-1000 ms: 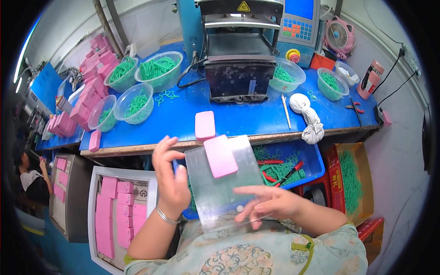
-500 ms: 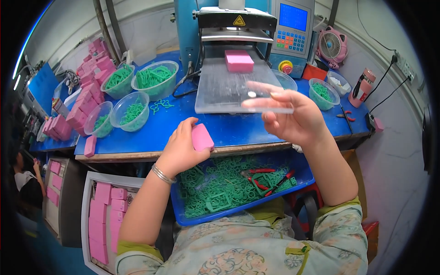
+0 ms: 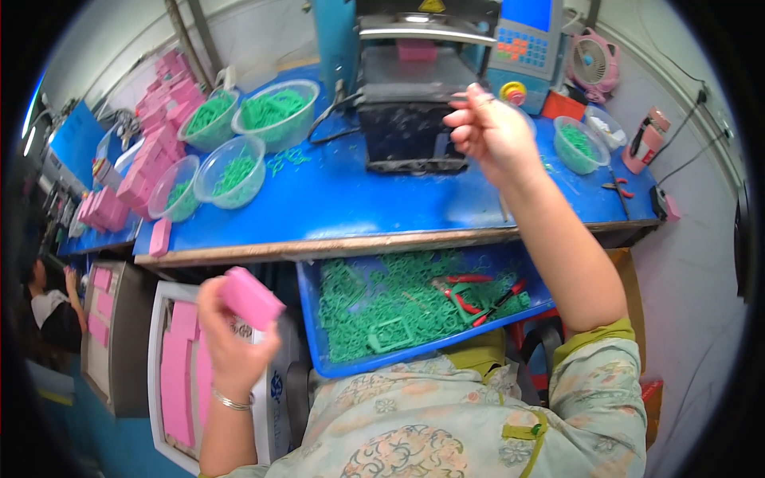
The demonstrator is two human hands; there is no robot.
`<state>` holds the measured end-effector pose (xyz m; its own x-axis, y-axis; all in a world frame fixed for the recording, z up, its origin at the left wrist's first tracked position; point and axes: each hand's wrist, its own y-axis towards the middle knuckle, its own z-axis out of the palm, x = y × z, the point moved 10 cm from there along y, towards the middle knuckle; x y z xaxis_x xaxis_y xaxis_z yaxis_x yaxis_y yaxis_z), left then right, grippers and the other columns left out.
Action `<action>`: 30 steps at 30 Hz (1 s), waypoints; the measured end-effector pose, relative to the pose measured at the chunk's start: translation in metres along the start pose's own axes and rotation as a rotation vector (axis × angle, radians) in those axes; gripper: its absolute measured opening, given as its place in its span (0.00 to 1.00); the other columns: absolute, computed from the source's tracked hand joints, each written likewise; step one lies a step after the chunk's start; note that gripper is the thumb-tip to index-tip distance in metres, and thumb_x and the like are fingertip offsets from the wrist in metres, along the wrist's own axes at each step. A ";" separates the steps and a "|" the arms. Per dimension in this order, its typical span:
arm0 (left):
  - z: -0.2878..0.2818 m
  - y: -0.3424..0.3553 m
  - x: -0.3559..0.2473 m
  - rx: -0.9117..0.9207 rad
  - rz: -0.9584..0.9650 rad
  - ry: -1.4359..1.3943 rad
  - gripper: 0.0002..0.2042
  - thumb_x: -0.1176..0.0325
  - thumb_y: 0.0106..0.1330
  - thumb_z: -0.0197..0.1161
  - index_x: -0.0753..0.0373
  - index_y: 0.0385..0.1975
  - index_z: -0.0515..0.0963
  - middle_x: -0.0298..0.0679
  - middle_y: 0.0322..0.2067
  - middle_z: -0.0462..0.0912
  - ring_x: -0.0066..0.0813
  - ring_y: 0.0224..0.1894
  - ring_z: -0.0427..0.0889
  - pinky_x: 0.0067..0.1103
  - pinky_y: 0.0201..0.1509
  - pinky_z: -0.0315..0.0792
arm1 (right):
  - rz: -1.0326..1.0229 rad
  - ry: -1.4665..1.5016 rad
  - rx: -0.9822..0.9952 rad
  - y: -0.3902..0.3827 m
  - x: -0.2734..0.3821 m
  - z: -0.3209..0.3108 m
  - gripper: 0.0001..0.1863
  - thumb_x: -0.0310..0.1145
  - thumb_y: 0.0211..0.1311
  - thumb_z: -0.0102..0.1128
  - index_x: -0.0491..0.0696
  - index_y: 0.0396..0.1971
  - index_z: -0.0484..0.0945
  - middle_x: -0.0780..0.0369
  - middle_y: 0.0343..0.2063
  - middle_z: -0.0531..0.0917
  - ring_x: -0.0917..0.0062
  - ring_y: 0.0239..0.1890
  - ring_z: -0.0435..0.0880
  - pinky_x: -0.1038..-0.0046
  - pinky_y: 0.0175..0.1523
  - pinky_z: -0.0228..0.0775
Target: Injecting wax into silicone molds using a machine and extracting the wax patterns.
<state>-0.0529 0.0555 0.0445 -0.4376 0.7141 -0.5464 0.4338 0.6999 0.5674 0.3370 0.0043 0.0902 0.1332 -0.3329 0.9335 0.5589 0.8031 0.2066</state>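
My left hand (image 3: pixel 231 342) is closed around a pink rectangular block (image 3: pixel 252 299), held up over a white-rimmed box (image 3: pixel 159 374) of similar pink blocks (image 3: pixel 177 390). At the front right of the press (image 3: pixel 414 131), my right hand (image 3: pixel 498 131) is raised with its fingers curled in. Its fingertips are at the corner of the clear plate (image 3: pixel 414 76); whether they grip that corner or something small cannot be made out. Another pink block (image 3: pixel 417 50) lies on the plate, under the press head (image 3: pixel 426 32).
A blue tray (image 3: pixel 339 370) of green scraps and red-handled pliers (image 3: pixel 470 279) is before me. Bowls of green pieces (image 3: pixel 275 119) line the blue table (image 3: pixel 319 215). Pink blocks (image 3: pixel 155 147) are stacked at left. A control panel (image 3: pixel 522 48) and fan (image 3: pixel 594 64) stand right.
The clear plate with its block has slid back under the press head. My left hand has carried its pink block down and left, over the box. My right hand's fingers have curled closed.
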 end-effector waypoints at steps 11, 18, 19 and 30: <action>-0.045 -0.090 0.152 -0.096 -0.518 0.169 0.35 0.71 0.45 0.68 0.67 0.53 0.57 0.47 0.47 0.63 0.31 0.41 0.69 0.22 0.42 0.68 | 0.015 -0.016 0.069 0.011 0.000 -0.016 0.16 0.44 0.62 0.52 0.44 0.38 0.73 0.67 0.22 0.80 0.87 0.21 0.77 0.85 0.26 0.68; 0.035 -0.100 0.230 0.117 -0.704 0.113 0.12 0.75 0.51 0.61 0.69 0.35 0.73 0.48 0.40 0.71 0.35 0.35 0.76 0.24 0.40 0.71 | 0.010 -0.035 0.114 0.004 0.002 -0.005 0.16 0.44 0.63 0.51 0.45 0.36 0.73 0.68 0.22 0.79 0.89 0.22 0.75 0.87 0.26 0.67; 0.034 -0.101 0.235 0.116 -0.710 0.117 0.12 0.75 0.51 0.61 0.69 0.35 0.73 0.48 0.40 0.71 0.35 0.35 0.76 0.24 0.40 0.71 | 0.014 -0.033 0.118 0.003 0.002 -0.003 0.16 0.44 0.63 0.51 0.45 0.36 0.73 0.68 0.22 0.79 0.89 0.22 0.75 0.87 0.26 0.67; 0.006 -0.092 0.224 0.361 -0.711 0.253 0.13 0.73 0.51 0.61 0.70 0.37 0.76 0.49 0.34 0.79 0.39 0.39 0.78 0.25 0.44 0.72 | 0.008 -0.001 0.121 0.009 0.001 -0.011 0.16 0.43 0.64 0.50 0.43 0.39 0.73 0.68 0.23 0.78 0.89 0.21 0.74 0.87 0.26 0.66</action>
<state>-0.1865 0.1511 -0.1338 -0.8471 0.1073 -0.5205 0.1944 0.9741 -0.1156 0.3510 0.0058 0.0901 0.1365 -0.3263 0.9354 0.4551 0.8593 0.2333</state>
